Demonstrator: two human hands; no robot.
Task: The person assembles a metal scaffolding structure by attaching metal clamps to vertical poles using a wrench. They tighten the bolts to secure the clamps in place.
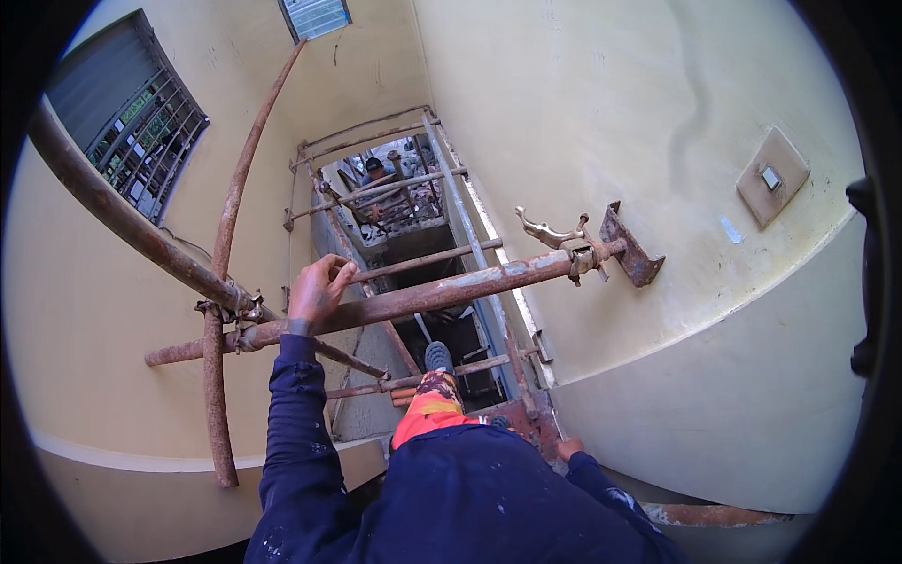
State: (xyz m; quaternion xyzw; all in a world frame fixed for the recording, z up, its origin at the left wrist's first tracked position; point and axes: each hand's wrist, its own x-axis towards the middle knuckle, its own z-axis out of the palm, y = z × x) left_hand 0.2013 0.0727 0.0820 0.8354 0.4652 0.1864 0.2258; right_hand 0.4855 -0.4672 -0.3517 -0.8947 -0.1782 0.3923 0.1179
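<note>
My left hand (pixel 321 287) reaches over a thick rusty scaffold pipe (pixel 418 299), its wrist lying across it. The fingers are curled in to the thumb; anything between them is too small or hidden to make out. Low on the right, my right hand (pixel 569 448) is closed beside the wall, with a thin pale strip (pixel 559 425) standing out of it that I cannot name. A metal swivel clamp (pixel 554 230) hangs with its jaw apart near the pipe's right end, by a rusty end plate (pixel 631 246). At the left, couplers (pixel 246 310) join the crossing pipes.
Below me drops a deep shaft (pixel 413 246), crossed by thinner pipes (pixel 427 261). My shoe (pixel 439 357) is over it. A person (pixel 378 177) is far down among rubble. Walls close in on both sides, with a barred window (pixel 141 132) left and a switch plate (pixel 772 179) right.
</note>
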